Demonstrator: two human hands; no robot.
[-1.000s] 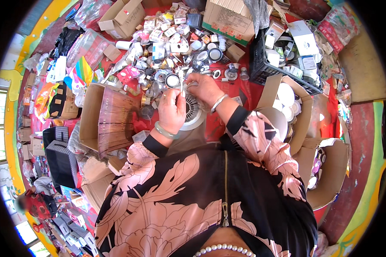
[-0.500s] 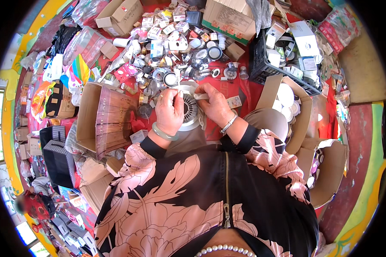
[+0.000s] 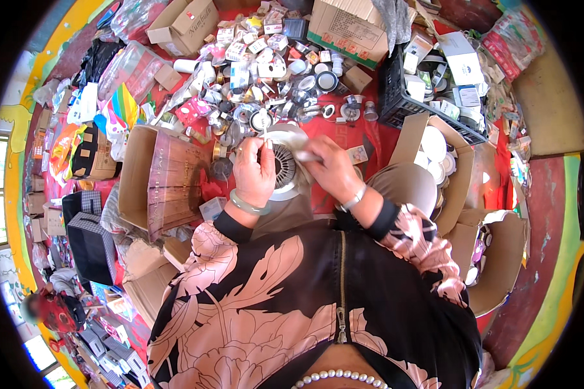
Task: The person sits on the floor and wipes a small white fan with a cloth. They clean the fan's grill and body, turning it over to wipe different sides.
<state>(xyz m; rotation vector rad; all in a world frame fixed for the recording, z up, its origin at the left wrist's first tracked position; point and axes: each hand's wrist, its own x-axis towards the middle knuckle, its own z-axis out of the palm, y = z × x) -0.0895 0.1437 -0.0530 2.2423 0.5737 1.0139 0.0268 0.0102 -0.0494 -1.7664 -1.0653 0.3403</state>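
Note:
A round white fixture with a black, radially finned centre point(image 3: 285, 167) rests on my lap between both hands; it looks like a downlight. My left hand point(image 3: 254, 174) is closed at its left side, thumb and forefinger pinching a thin white strip point(image 3: 265, 126) that sticks up above them. Whether these fingers also grip the fixture's rim is hidden. At the right side of the rim, my right hand point(image 3: 333, 170) has its fingers closed on a pale, cloth-like piece point(image 3: 307, 156), slightly smeared by motion.
Lamp parts and small boxes point(image 3: 266, 65) are heaped on the red floor ahead. A black crate point(image 3: 396, 117) and a carton of white round parts point(image 3: 457, 188) stand right. On the left is an open carton point(image 3: 136, 178). Another person point(image 3: 52, 308) is far lower left.
My right hand has shifted slightly right and down along the fixture's rim, with the pale piece in its fingers. My left hand has stayed almost in place, still pinching the white strip.

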